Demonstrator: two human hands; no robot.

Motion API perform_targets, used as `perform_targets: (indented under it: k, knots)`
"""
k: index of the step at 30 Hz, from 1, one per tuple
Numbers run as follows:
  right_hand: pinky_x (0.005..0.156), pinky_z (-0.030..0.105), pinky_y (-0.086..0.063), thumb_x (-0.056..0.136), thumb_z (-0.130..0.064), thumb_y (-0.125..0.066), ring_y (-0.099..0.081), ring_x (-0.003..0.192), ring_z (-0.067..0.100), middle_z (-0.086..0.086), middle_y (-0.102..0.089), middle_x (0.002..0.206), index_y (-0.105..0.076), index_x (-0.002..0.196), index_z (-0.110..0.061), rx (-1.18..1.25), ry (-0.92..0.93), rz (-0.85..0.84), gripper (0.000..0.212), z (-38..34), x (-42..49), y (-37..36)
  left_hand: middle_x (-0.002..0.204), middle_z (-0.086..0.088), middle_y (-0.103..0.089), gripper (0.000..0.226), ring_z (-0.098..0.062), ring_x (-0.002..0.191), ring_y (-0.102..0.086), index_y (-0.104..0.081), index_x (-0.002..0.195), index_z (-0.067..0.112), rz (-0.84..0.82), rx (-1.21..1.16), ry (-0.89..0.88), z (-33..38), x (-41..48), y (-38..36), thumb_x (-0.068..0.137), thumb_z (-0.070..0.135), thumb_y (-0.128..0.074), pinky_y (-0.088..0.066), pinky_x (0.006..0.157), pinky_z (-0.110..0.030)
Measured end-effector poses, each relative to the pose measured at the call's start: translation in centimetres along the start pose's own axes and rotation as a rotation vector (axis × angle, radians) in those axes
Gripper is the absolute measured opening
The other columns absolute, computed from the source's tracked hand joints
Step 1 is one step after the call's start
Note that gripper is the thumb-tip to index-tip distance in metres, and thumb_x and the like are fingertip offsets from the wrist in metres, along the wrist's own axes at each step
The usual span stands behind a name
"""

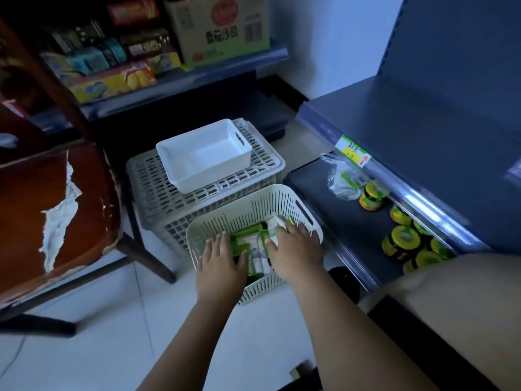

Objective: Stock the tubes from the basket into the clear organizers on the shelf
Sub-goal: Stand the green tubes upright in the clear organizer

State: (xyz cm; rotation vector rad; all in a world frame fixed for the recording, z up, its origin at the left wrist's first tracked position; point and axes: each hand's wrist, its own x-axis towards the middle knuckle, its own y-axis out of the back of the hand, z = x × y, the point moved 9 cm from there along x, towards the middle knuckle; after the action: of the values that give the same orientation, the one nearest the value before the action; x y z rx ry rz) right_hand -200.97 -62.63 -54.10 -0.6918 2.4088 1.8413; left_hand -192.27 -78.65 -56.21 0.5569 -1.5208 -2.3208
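Barely begun, I judge: left hand (pixel 221 268) and right hand (pixel 297 249) rest flat, ungripping fingers on tubes (pixel 255 245) beneath, inside the basket (pixel 248 194).

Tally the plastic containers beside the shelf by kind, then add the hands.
Slatted basket: 1
Perforated crate: 1
Solid white tray: 1
Hands: 2, the left hand and the right hand
Total: 5

Two hands on show: one left hand (pixel 222 263), one right hand (pixel 296 249). One slatted basket (pixel 262 204), one lattice crate (pixel 158 187), one white tray (pixel 208 156), one cardboard box (pixel 220 32). At least six yellow-lidded jars (pixel 401 241). The tubes (pixel 256 249) are too jumbled to count.
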Motion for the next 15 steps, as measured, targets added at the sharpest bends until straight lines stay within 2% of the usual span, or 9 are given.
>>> perform_targets:
  k: [4, 6, 9, 11, 13, 15]
  knots:
    - [0.115, 0.054, -0.031, 0.101, -0.054, -0.033, -0.035, 0.144, 0.029, 0.003, -0.055, 0.145, -0.058, 0.134, -0.021, -0.053, -0.011, -0.11, 0.053, 0.3, 3.1, -3.2, 0.169, 0.001, -0.022, 0.071, -0.021, 0.157, -0.013, -0.024, 0.161, 0.019, -0.121, -0.015, 0.07, -1.8, 1.9, -4.3, 0.103, 0.06, -0.031, -0.021, 0.126, -0.044]
    - [0.11, 0.05, -0.037, 0.101, -0.053, -0.035, -0.045, 0.134, 0.032, 0.007, -0.062, 0.133, -0.062, 0.125, -0.017, -0.055, -0.02, -0.176, 0.051, 0.4, 4.6, -4.6, 0.166, -0.001, -0.031, 0.066, -0.023, 0.155, -0.02, -0.033, 0.156, 0.017, -0.166, -0.004, 0.096, -2.3, 3.2, -6.4, 0.104, 0.057, -0.034, -0.026, 0.124, -0.044]
    - [0.096, 0.045, -0.046, 0.101, -0.051, -0.037, -0.056, 0.117, 0.034, 0.01, -0.065, 0.121, -0.063, 0.119, -0.015, -0.046, -0.059, -0.253, 0.048, 1.2, 6.9, -7.0, 0.153, -0.005, -0.048, 0.056, -0.027, 0.146, -0.036, -0.047, 0.143, 0.016, -0.234, 0.022, 0.132, -2.8, 5.5, -9.8, 0.103, 0.053, -0.037, -0.036, 0.117, -0.046]
    - [0.087, 0.043, -0.048, 0.101, -0.048, -0.039, -0.055, 0.116, 0.035, 0.011, -0.065, 0.119, -0.062, 0.118, -0.014, 0.006, -0.12, -0.314, 0.045, 2.4, 8.3, -9.2, 0.143, -0.008, -0.055, 0.05, -0.031, 0.137, -0.044, -0.053, 0.133, 0.017, -0.297, 0.045, 0.157, -3.0, 6.9, -12.1, 0.102, 0.053, -0.036, -0.04, 0.111, -0.047]
    - [0.079, 0.039, -0.046, 0.1, -0.043, -0.043, -0.052, 0.116, 0.033, 0.01, -0.062, 0.115, -0.061, 0.118, -0.014, 0.055, -0.205, -0.399, 0.038, 3.4, 9.5, -11.8, 0.138, -0.009, -0.058, 0.047, -0.032, 0.134, -0.047, -0.054, 0.13, 0.017, -0.351, 0.058, 0.181, -3.4, 8.1, -14.4, 0.102, 0.051, -0.037, -0.041, 0.109, -0.048]
    - [0.079, 0.037, -0.05, 0.099, -0.038, -0.047, -0.057, 0.104, 0.028, 0.006, -0.062, 0.106, -0.062, 0.118, -0.014, 0.116, -0.276, -0.484, 0.034, 3.8, 10.8, -13.9, 0.139, -0.01, -0.057, 0.043, -0.032, 0.138, -0.042, -0.055, 0.129, 0.019, -0.383, 0.055, 0.192, -4.0, 9.4, -16.3, 0.101, 0.048, -0.039, -0.038, 0.112, -0.049]
